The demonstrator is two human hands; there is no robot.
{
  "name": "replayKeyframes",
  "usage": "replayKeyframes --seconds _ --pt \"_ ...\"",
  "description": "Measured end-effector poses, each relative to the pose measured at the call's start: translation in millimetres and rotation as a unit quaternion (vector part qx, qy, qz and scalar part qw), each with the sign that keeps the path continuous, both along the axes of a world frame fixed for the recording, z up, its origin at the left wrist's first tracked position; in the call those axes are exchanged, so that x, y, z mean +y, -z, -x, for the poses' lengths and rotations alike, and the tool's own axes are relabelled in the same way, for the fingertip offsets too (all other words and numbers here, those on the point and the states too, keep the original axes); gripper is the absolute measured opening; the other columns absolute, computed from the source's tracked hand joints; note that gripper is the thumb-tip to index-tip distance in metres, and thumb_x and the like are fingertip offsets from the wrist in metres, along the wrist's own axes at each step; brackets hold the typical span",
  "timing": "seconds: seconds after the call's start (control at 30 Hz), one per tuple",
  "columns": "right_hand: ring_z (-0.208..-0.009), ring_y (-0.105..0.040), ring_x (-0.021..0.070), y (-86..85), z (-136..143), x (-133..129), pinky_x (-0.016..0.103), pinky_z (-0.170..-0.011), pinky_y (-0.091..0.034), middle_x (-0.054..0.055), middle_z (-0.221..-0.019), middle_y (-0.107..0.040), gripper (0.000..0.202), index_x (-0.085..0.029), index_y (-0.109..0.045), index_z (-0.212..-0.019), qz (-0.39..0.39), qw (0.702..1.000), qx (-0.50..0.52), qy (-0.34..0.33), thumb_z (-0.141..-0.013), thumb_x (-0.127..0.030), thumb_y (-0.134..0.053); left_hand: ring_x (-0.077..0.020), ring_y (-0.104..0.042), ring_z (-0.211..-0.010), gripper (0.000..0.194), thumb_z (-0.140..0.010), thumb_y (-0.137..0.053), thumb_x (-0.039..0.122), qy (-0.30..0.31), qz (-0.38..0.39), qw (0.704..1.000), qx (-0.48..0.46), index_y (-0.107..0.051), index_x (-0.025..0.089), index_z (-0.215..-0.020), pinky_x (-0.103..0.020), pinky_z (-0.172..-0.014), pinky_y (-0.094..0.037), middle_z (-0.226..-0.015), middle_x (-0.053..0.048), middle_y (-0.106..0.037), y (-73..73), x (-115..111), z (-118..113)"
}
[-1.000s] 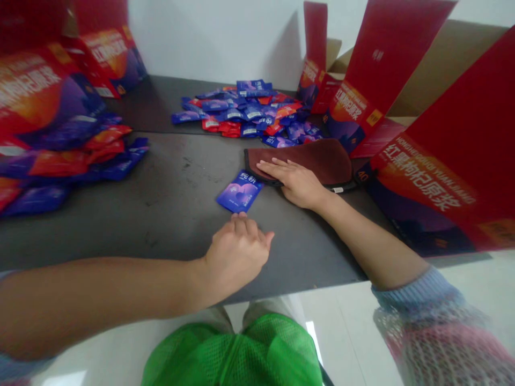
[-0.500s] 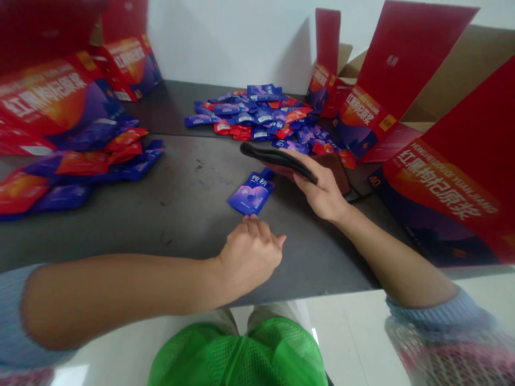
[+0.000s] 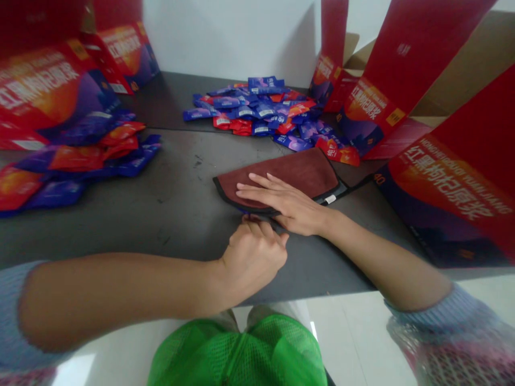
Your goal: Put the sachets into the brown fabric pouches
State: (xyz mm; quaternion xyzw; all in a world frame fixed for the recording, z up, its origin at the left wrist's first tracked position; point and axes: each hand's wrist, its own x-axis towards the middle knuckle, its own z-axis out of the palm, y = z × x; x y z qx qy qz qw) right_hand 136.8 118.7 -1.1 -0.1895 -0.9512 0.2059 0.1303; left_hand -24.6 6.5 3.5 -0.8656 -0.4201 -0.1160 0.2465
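A folded brown cloth (image 3: 298,165) with black edging and a small white tag lies on the dark table. My right hand (image 3: 292,206) rests flat on the cloth, fingers stretched out. Just in front of the cloth's near edge is my left hand (image 3: 253,249), its fingers curled closed and their tips close to that edge. What the left fingers hold, if anything, is hidden. A sliver of a blue pouch (image 3: 246,213) peeks out by the left fingertips; the cloth covers the rest of it.
A pile of blue and red pouches (image 3: 261,110) lies at the back. More pouches (image 3: 80,161) sit at the left before red boxes (image 3: 44,91). Several open red boxes (image 3: 454,198) stand at the right. A black strap (image 3: 360,185) runs from the cloth toward them.
My right hand has brought the raised cloth down and to the left, over the blue pouch, and now lies flat on it. My left hand has stayed nearly still.
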Motion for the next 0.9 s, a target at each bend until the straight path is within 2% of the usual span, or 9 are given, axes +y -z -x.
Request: replayKeyframes --seconds 0.13,0.27,0.43,0.53,0.63,0.7,0.77,0.83,0.9 --pt "-0.161 -0.018 0.026 0.9 -5 12 0.059 -0.128 -0.017 0.005 -0.17 -0.034 0.09 -0.022 -0.035 -0.161 -0.012 0.999 -0.014 0.047 -0.073 -0.004 -0.046 -0.0322 -0.074 -0.066 0.035 -0.096 -0.06 0.024 -0.002 -0.014 1.0 0.02 -0.076 0.003 -0.073 -0.036 -0.056 -0.054 -0.078 -0.027 -0.075 2.7 0 1" --pt "-0.159 -0.025 0.0284 2.2 -15 25 0.063 -0.126 -0.021 0.006 -0.168 -0.036 0.09 -0.022 -0.039 -0.159 -0.039 0.99 -0.045 0.128 -0.072 -0.002 -0.044 -0.0333 -0.076 -0.07 0.036 -0.097 -0.06 0.025 0.006 -0.024 1.0 0.017 -0.076 0.004 -0.073 -0.035 -0.056 -0.055 -0.081 -0.028 -0.076 5.5 1 3" --pt "-0.156 -0.03 0.0305 4.1 -31 37 0.064 -0.124 -0.025 0.008 -0.165 -0.042 0.084 -0.02 -0.04 -0.159 -0.057 0.973 -0.074 0.209 -0.076 -0.004 -0.046 -0.0323 -0.076 -0.071 0.038 -0.098 -0.06 0.025 0.009 -0.028 0.999 0.018 -0.076 0.005 -0.07 -0.035 -0.057 -0.056 -0.08 -0.026 -0.077 4.7 0 4" --pt "-0.156 -0.031 0.031 5.1 -37 41 0.063 -0.124 -0.026 0.01 -0.164 -0.044 0.08 -0.017 -0.04 -0.158 -0.063 0.966 -0.079 0.24 -0.079 -0.003 -0.045 -0.0321 -0.077 -0.071 0.037 -0.098 -0.06 0.024 0.009 -0.025 0.999 0.024 -0.077 0.005 -0.071 -0.034 -0.056 -0.056 -0.081 -0.026 -0.077 2.9 -1 5" --pt "-0.152 -0.04 0.0299 0.0 -40 37 0.061 -0.125 -0.028 0.01 -0.162 -0.047 0.076 -0.017 -0.041 -0.157 -0.059 0.965 -0.04 0.251 -0.083 -0.006 -0.046 -0.0327 -0.078 -0.075 0.035 -0.097 -0.06 0.024 0.01 -0.026 0.999 0.032 -0.077 0.004 -0.074 -0.033 -0.056 -0.057 -0.084 -0.027 -0.078 2.4 -1 4" --pt "-0.148 -0.046 0.0277 -7.6 -40 28 0.058 -0.124 -0.033 0.007 -0.161 -0.049 0.072 -0.022 -0.041 -0.157 -0.041 0.969 0.008 0.244 -0.086 -0.009 -0.046 -0.0334 -0.078 -0.077 0.035 -0.097 -0.06 0.024 0.008 -0.028 0.999 0.03 -0.078 0.003 -0.076 -0.034 -0.057 -0.057 -0.086 -0.029 -0.077 3.2 -1 4" --pt "-0.147 -0.048 0.0252 -15.9 -36 16 0.052 -0.123 -0.037 0.003 -0.162 -0.048 0.069 -0.027 -0.041 -0.157 -0.015 0.977 0.051 0.205 -0.09 -0.013 -0.046 -0.0334 -0.077 -0.075 0.034 -0.096 -0.06 0.025 0.009 -0.028 0.999 0.021 -0.078 0.001 -0.078 -0.035 -0.058 -0.057 -0.086 -0.029 -0.077 4.3 0 4" --pt "-0.15 -0.043 0.0227 -21.3 -30 4 0.047 -0.124 -0.035 0.003 -0.163 -0.045 0.069 -0.027 -0.039 -0.159 0.011 0.988 0.078 0.13 -0.092 -0.013 -0.047 -0.0327 -0.077 -0.073 0.032 -0.095 -0.062 0.024 0.013 -0.025 1.0 0.006 -0.077 0.002 -0.076 -0.036 -0.059 -0.057 -0.084 -0.028 -0.077 4.8 1 4" --pt "-0.154 -0.036 0.0204 -21.6 -21 -6 0.046 -0.126 -0.032 0.004 -0.165 -0.043 0.072 -0.026 -0.038 -0.16 0.033 0.995 0.084 0.053 -0.09 -0.009 -0.045 -0.0294 -0.073 -0.065 0.029 -0.092 -0.064 0.022 0.022 -0.015 1.0 -0.014 -0.074 0.006 -0.07 -0.035 -0.056 -0.054 -0.074 -0.022 -0.075 4.4 2 5"
